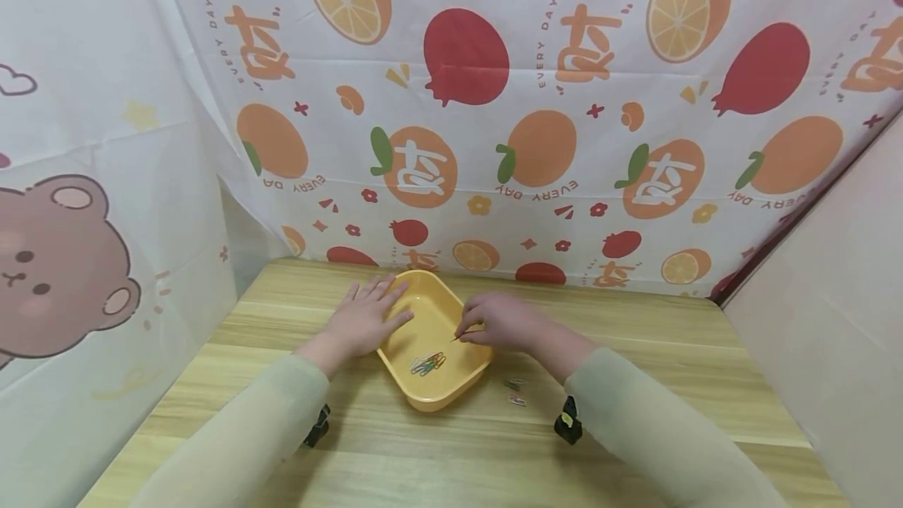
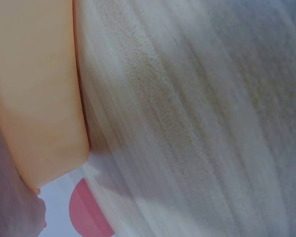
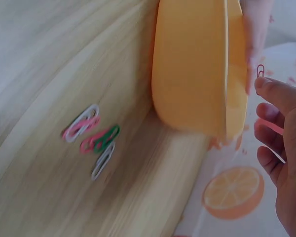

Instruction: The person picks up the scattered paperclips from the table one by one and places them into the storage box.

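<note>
A yellow plastic tray [image 1: 426,310] stands on the table, a small heap of coloured paper clips [image 1: 428,364] on its floor. Across the tray's left rim rests my left hand [image 1: 360,321], fingers extended. My right hand [image 1: 506,324] is over the tray's right side and pinches a red paper clip [image 3: 260,71] between thumb and index finger. Several pink, white and green paper clips [image 3: 91,131] lie on the table right of the tray. The left wrist view shows mostly the tray's outer wall [image 2: 39,98] and part of the left hand [image 2: 15,202].
The wood-grain table [image 1: 423,461] runs back to a fruit-print cloth [image 1: 466,124]. A bear-print cloth [image 1: 63,265] hangs at the left and a pale panel [image 1: 825,288] at the right. Dark wrist devices [image 1: 568,422] sit under both sleeves.
</note>
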Demonstrator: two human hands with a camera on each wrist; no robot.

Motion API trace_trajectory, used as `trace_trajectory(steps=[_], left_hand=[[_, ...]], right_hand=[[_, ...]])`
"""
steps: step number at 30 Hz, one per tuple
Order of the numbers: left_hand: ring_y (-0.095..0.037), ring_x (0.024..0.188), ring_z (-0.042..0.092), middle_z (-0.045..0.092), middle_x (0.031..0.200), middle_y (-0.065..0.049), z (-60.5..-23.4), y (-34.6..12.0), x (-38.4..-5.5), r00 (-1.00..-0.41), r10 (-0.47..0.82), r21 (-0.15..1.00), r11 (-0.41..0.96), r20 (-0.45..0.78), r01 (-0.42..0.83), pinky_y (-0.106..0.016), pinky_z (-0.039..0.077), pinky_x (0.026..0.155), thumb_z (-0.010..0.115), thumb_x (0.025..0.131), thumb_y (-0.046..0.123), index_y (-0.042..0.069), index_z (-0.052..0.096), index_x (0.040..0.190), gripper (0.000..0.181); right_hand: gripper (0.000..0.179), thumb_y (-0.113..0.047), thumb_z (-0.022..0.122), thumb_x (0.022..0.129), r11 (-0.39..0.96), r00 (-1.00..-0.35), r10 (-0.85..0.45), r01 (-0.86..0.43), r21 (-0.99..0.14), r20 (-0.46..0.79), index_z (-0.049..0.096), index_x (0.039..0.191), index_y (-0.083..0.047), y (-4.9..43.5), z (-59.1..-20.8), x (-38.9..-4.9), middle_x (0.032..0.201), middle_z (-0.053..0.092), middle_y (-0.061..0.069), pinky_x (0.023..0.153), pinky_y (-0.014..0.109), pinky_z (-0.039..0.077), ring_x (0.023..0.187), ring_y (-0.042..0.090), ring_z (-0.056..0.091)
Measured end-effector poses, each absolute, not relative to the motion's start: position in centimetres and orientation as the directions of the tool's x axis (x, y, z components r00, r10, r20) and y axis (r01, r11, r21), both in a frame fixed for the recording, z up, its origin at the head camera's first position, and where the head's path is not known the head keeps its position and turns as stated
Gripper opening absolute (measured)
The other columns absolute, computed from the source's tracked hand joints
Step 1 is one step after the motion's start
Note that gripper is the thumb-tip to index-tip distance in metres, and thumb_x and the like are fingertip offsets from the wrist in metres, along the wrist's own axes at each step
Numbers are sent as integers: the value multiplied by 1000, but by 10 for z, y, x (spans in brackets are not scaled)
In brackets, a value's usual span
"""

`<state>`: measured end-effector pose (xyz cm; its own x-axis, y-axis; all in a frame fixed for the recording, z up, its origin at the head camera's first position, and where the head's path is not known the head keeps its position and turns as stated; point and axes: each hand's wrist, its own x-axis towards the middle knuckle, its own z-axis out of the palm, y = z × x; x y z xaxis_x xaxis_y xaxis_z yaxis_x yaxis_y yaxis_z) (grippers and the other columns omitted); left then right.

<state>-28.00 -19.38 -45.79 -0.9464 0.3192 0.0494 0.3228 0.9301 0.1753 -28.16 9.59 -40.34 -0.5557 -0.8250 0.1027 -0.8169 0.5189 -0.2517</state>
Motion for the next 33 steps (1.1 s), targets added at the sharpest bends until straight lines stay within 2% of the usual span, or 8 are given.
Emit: trace_trajectory(steps=[7, 14, 20, 26, 33], left_hand=[[-37, 150, 15, 20, 164, -12, -457, -194, -280, -947, 317, 178, 931, 49, 320, -61, 4, 119, 35, 101, 61, 20, 29, 158, 70], [-37, 150, 15, 19, 164, -11, -459, -195, -281, -947, 318, 170, 931, 52, 323, -62, 5, 118, 35, 102, 61, 21, 28, 158, 69], [-37, 150, 15, 19, 164, -12, -459, -194, -280, -945, 323, 174, 929, 53, 328, -62, 5, 119, 33, 101, 63, 20, 28, 158, 71], [-38, 149, 18, 21, 163, -12, -461, -194, -280, -942, 328, 165, 928, 68, 335, -62, 9, 118, 30, 100, 66, 19, 30, 158, 74], [-37, 149, 17, 22, 163, -11, -460, -193, -280, -946, 317, 166, 931, 68, 324, -62, 8, 118, 34, 101, 62, 19, 31, 157, 71]], right_hand=[[11, -25, 74, 91, 460, -482, -872, -867, -191, 88, 81, 98, -21, 74, -405, -280, 94, 65, -9, 82, 26, 51, 88, 10, 61], [9, -24, 74, 91, 444, -451, -892, -887, -123, 31, 82, 95, -23, 58, -422, -281, 90, 65, -10, 78, 22, 50, 85, 6, 59], [8, -27, 74, 91, 461, -459, -887, -884, -77, -40, 82, 93, -27, 48, -435, -280, 87, 63, -13, 72, 20, 48, 79, 4, 55], [8, -29, 74, 91, 475, -471, -878, -878, -47, -82, 82, 94, -29, 41, -442, -282, 86, 61, -15, 73, 19, 47, 77, 3, 54], [8, -31, 75, 90, 466, -462, -883, -884, -35, -89, 81, 94, -29, 39, -451, -286, 84, 60, -16, 73, 18, 46, 77, 2, 54]])
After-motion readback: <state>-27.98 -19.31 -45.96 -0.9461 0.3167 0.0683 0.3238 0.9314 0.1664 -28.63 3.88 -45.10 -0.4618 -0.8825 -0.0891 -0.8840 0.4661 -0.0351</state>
